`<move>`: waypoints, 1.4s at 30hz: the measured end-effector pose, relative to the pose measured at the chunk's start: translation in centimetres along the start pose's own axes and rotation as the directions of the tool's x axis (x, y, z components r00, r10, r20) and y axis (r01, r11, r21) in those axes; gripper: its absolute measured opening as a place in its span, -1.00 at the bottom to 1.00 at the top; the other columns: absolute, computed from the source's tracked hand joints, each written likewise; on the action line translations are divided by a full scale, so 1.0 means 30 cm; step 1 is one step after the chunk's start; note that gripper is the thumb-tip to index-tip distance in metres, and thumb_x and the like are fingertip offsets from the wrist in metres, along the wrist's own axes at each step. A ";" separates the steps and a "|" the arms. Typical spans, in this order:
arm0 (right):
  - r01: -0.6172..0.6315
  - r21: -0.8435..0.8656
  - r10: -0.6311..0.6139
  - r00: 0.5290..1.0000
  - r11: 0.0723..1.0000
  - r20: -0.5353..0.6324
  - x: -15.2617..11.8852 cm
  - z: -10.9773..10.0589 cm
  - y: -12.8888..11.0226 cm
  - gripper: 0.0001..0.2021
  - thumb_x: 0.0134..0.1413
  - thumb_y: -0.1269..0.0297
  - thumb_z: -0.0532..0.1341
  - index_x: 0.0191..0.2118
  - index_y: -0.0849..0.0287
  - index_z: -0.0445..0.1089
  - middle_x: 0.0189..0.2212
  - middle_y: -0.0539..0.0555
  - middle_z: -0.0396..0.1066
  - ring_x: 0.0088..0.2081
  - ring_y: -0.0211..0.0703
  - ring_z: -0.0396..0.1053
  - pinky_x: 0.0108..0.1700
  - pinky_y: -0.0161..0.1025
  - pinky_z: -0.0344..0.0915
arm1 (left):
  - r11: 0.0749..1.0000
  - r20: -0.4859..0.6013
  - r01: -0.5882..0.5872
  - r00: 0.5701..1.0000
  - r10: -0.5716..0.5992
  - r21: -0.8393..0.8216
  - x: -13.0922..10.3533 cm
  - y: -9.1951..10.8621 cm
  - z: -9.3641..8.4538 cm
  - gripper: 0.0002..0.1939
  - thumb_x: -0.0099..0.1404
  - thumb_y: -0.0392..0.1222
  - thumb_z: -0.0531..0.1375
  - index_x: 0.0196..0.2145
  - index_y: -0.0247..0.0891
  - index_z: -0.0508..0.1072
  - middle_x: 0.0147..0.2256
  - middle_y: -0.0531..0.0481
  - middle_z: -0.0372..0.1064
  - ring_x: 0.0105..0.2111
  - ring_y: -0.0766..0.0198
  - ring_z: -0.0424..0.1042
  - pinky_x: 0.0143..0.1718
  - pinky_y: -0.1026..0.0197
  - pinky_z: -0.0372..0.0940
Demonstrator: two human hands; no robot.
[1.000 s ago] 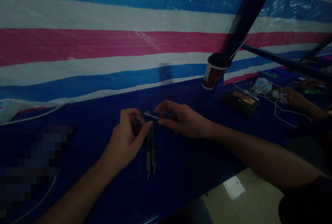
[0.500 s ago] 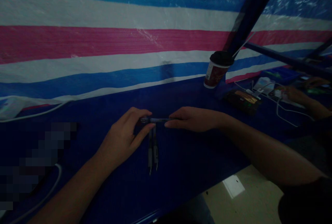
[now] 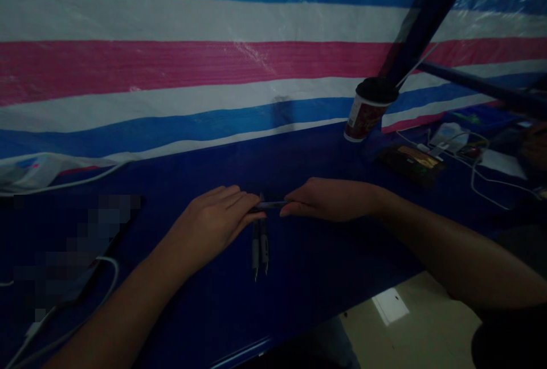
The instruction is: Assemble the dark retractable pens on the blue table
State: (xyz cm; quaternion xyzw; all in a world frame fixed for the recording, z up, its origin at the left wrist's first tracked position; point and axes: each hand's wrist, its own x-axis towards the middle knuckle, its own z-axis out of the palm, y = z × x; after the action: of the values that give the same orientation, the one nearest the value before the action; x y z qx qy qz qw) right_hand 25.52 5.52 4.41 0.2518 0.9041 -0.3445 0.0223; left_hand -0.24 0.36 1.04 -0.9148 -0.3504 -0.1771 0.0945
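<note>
A slim pen [image 3: 272,205] is held sideways between my two hands, just above the blue table. My left hand [image 3: 222,215] pinches its left end, with fingers closed over it. At the other end, my right hand [image 3: 314,199] grips the pen between thumb and fingers. Below them, two more pens [image 3: 260,246] lie side by side on the table, tips pointing toward me. Their upper ends are partly hidden behind my left hand and the held pen.
A lidded paper cup [image 3: 370,110] stands near the striped sheet [image 3: 192,67]. On the right lie a dark packet [image 3: 412,164], white cables [image 3: 474,187] and part of another person's hand [image 3: 536,144]. A blurred-out dark object [image 3: 85,244] and a cable occupy the left.
My left hand's fingers have closed further over the pen's left end, covering more of it. The camera view has shifted slightly. Both lying pens remain in place.
</note>
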 end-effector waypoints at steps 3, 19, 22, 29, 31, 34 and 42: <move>-0.055 -0.170 0.051 0.998 0.984 -0.030 0.001 -0.003 -0.016 -0.67 0.50 0.14 0.09 -0.23 0.24 0.45 -0.49 -0.01 0.38 -0.48 -0.26 0.27 -0.36 -0.29 0.09 | 0.983 0.143 0.144 0.981 -0.127 -0.113 0.000 0.003 0.006 -0.38 0.64 0.07 -0.20 -0.26 -0.26 0.55 -0.43 -0.03 0.52 -0.44 0.17 0.54 -0.36 0.16 0.35; 0.061 -0.010 -0.059 0.883 0.998 -0.466 0.005 -0.017 0.046 -0.74 0.36 0.14 0.23 -0.33 0.19 0.34 -0.50 -0.08 0.27 -0.45 -0.30 0.19 -0.33 -0.28 0.03 | 0.775 0.171 0.425 0.904 -0.393 -0.467 0.025 -0.001 -0.016 -0.59 0.49 -0.01 -0.01 -0.40 -0.16 0.51 -0.66 0.18 0.22 -0.67 0.32 0.21 -0.55 0.27 0.16; 0.127 -0.019 -0.119 0.853 0.992 -0.509 -0.002 -0.019 0.044 -0.81 0.26 0.22 0.33 -0.20 0.18 0.33 -0.45 -0.10 0.29 -0.44 -0.31 0.21 -0.33 -0.31 0.05 | 0.750 0.166 0.433 0.898 -0.407 -0.501 0.022 0.002 -0.019 -0.56 0.50 0.01 -0.02 -0.41 -0.17 0.51 -0.67 0.18 0.14 -0.69 0.32 0.12 -0.59 0.27 0.10; 0.151 0.141 -0.052 0.841 0.978 -0.539 -0.003 -0.017 0.036 -0.80 0.36 0.16 0.23 -0.14 0.21 0.40 -0.40 -0.03 0.41 -0.38 -0.26 0.34 -0.30 -0.30 0.19 | 0.724 0.181 0.465 0.880 -0.438 -0.509 0.014 0.001 -0.010 -0.56 0.50 0.03 -0.01 -0.35 -0.17 0.56 -0.67 0.17 0.11 -0.67 0.30 0.13 -0.60 0.28 0.08; 0.159 0.123 -0.063 0.823 0.980 -0.565 -0.003 -0.016 0.037 -0.77 0.23 0.26 0.35 -0.07 0.20 0.39 -0.28 0.03 0.46 -0.30 -0.23 0.39 -0.26 -0.30 0.24 | 0.729 0.174 0.465 0.880 -0.441 -0.503 0.014 -0.001 -0.009 -0.56 0.49 0.03 -0.01 -0.35 -0.17 0.57 -0.68 0.17 0.09 -0.67 0.30 0.12 -0.60 0.27 0.07; 0.150 0.145 -0.044 0.829 0.978 -0.558 -0.005 -0.015 0.034 -0.58 0.16 0.19 0.41 0.06 0.20 0.35 -0.16 0.09 0.50 -0.23 -0.18 0.43 -0.26 -0.29 0.28 | 0.729 0.168 0.471 0.876 -0.452 -0.497 0.016 -0.002 -0.010 -0.56 0.49 0.03 -0.01 -0.34 -0.17 0.57 -0.68 0.17 0.09 -0.68 0.31 0.10 -0.61 0.28 0.06; 0.148 0.125 -0.047 0.808 0.981 -0.588 0.001 -0.010 0.036 -0.51 0.13 0.23 0.42 0.11 0.18 0.30 -0.07 0.13 0.51 -0.15 -0.15 0.45 -0.19 -0.25 0.32 | 0.729 0.170 0.487 0.868 -0.467 -0.482 0.020 -0.004 -0.006 -0.55 0.48 0.05 -0.01 -0.34 -0.17 0.59 -0.69 0.16 0.11 -0.67 0.29 0.15 -0.63 0.29 0.07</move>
State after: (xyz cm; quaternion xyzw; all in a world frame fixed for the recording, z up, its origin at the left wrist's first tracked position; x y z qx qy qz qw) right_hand 26.03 6.41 3.97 0.2992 0.8476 -0.3249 -0.2940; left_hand 0.06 0.76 1.45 -0.7887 -0.5154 -0.2644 -0.2058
